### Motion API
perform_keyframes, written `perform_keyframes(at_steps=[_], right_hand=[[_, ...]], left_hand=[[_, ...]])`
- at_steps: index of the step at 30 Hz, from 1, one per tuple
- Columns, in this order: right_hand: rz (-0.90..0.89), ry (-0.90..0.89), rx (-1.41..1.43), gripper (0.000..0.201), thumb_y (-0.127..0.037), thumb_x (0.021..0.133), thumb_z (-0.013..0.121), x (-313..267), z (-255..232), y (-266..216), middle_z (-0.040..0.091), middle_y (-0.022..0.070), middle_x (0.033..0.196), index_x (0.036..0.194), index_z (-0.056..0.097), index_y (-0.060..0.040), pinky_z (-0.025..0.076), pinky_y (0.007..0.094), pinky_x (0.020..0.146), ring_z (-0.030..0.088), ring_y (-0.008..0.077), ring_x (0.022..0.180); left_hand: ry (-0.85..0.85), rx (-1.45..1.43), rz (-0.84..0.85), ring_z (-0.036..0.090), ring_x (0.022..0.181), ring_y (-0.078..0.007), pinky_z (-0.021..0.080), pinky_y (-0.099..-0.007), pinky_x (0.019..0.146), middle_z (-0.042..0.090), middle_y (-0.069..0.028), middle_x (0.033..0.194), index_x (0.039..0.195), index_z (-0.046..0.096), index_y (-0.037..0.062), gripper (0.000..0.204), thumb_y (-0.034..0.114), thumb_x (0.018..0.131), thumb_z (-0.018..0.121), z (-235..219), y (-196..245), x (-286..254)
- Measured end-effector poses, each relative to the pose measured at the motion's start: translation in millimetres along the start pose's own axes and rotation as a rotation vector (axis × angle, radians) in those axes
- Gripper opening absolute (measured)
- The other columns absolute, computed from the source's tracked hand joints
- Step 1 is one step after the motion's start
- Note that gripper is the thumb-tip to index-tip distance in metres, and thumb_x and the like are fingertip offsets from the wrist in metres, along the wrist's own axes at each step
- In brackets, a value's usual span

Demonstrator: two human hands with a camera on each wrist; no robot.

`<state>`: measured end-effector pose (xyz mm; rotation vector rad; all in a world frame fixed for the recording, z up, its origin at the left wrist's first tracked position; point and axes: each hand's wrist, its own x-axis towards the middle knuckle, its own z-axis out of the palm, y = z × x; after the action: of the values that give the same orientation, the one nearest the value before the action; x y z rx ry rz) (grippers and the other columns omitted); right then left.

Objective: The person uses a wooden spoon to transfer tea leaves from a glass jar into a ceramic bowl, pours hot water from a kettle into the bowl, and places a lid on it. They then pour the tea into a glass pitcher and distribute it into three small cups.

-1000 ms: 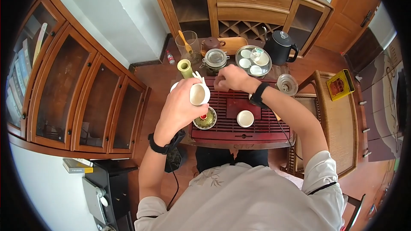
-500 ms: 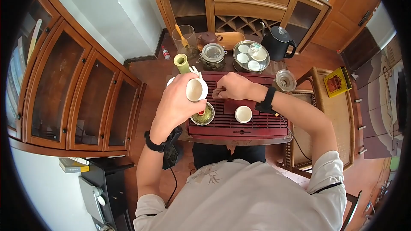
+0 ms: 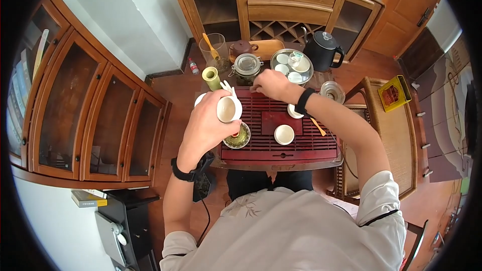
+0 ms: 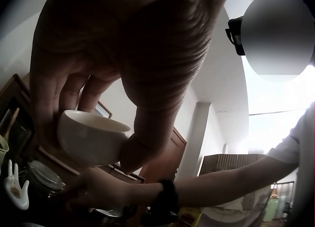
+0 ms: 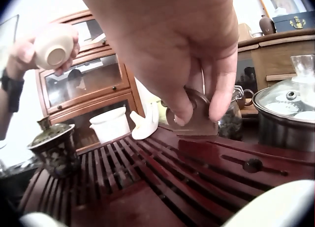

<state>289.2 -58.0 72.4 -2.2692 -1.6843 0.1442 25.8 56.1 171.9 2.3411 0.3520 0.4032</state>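
Observation:
My left hand [image 3: 203,128] grips a white cup [image 3: 229,109] by its sides, raised over the left end of the slatted red tea tray [image 3: 261,156], its mouth toward the head camera. Below it stands a patterned lidded bowl [image 3: 241,138], partly covered by the fingers. At the tray's far edge my right hand [image 3: 278,86] pinches a flat brown piece [image 5: 197,124] with a rounded top, its lower edge close over the tray in the right wrist view. A white hand-shaped ornament [image 5: 145,124] and a white vessel [image 5: 109,124] stand left of it.
Two more white cups, one nearer me [image 3: 284,134], stand on the tray near an orange-handled tool [image 3: 318,127]. Beyond are a clip-lid glass jar [image 3: 247,65], a green bamboo holder [image 3: 211,77], a steel pan of cups [image 3: 306,77] and a black kettle [image 3: 321,50].
My right hand first drew a little toward me with the brown piece, then moved away to the tray's far edge. The left hand still holds the cup in about the same place.

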Motion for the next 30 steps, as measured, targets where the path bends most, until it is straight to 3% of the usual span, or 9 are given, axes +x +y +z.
perform_keyframes(at_steps=[6,10,13,19,22,25,29,30], right_hand=[[-0.120,-0.232,0.109,0.015,-0.017,0.090,0.080,-53.8,-7.5,-25.6,0.080,0.0159,0.095,0.103,0.087,-0.0155,0.063,0.0463,0.080,0.077,0.0365,0.089],[0.005,-0.307,0.248,0.026,-0.016,0.089,0.080,-68.3,-22.1,-42.5,0.081,0.0142,0.100,0.114,0.086,-0.0183,0.062,0.0427,0.084,0.077,0.0354,0.091],[0.081,-0.319,0.305,0.022,-0.021,0.086,0.081,-60.0,-19.7,-34.8,0.081,0.0152,0.096,0.105,0.087,-0.0135,0.063,0.0455,0.083,0.078,0.0336,0.093],[0.153,-0.062,0.103,0.026,-0.023,0.086,0.079,-26.8,-2.9,3.0,0.080,0.0175,0.100,0.110,0.083,-0.0127,0.063,0.0478,0.081,0.078,0.0377,0.095],[0.011,0.104,-0.108,0.011,-0.017,0.089,0.076,-25.5,4.5,6.6,0.078,0.0168,0.092,0.091,0.080,-0.0074,0.063,0.0495,0.077,0.077,0.0376,0.092],[-0.051,0.103,-0.182,0.010,-0.015,0.089,0.074,-36.2,15.1,5.8,0.077,0.0176,0.090,0.089,0.079,-0.0062,0.063,0.0499,0.076,0.077,0.0378,0.090],[-0.076,-0.005,0.018,0.013,-0.018,0.089,0.075,-66.8,3.5,-21.6,0.077,0.0181,0.085,0.088,0.079,-0.0056,0.062,0.0500,0.076,0.076,0.0398,0.086],[-0.073,-0.005,0.021,0.013,-0.018,0.089,0.075,-72.4,-2.9,-28.4,0.077,0.0181,0.085,0.088,0.079,-0.0056,0.062,0.0500,0.076,0.076,0.0398,0.086]], left_hand=[[0.010,0.028,0.004,0.075,0.109,-0.0270,0.062,-0.0391,0.095,0.069,-0.0159,0.121,0.130,0.065,0.0007,0.060,0.012,0.075,0.088,-3.1,3.0,-2.2],[0.019,0.003,0.027,0.075,0.110,-0.0272,0.062,-0.0388,0.096,0.069,-0.0163,0.122,0.130,0.064,0.0005,0.060,0.012,0.075,0.088,3.1,4.4,-0.4],[-0.020,0.015,0.033,0.074,0.110,-0.0272,0.062,-0.0384,0.097,0.069,-0.0165,0.122,0.131,0.064,-0.0004,0.062,0.011,0.075,0.087,7.6,5.3,3.3],[-0.033,0.021,0.034,0.074,0.110,-0.0269,0.062,-0.0389,0.098,0.068,-0.0170,0.123,0.131,0.063,-0.0032,0.062,0.010,0.075,0.087,8.9,9.0,3.5],[-0.052,0.058,0.014,0.074,0.111,-0.0262,0.062,-0.0390,0.098,0.067,-0.0169,0.123,0.131,0.063,-0.0037,0.062,0.009,0.075,0.086,6.3,15.5,4.4],[-0.049,0.031,0.021,0.074,0.111,-0.0265,0.062,-0.0390,0.098,0.067,-0.0173,0.123,0.131,0.062,-0.0036,0.063,0.010,0.075,0.086,9.8,10.1,6.1],[-0.054,0.040,0.024,0.074,0.110,-0.0279,0.062,-0.0398,0.096,0.068,-0.0177,0.122,0.130,0.063,-0.0025,0.062,0.011,0.074,0.087,12.4,9.8,11.8],[-0.054,0.045,0.020,0.071,0.111,-0.0353,0.059,-0.0442,0.097,0.069,-0.0193,0.121,0.128,0.064,-0.0009,0.061,0.014,0.073,0.087,13.0,10.9,14.4]])
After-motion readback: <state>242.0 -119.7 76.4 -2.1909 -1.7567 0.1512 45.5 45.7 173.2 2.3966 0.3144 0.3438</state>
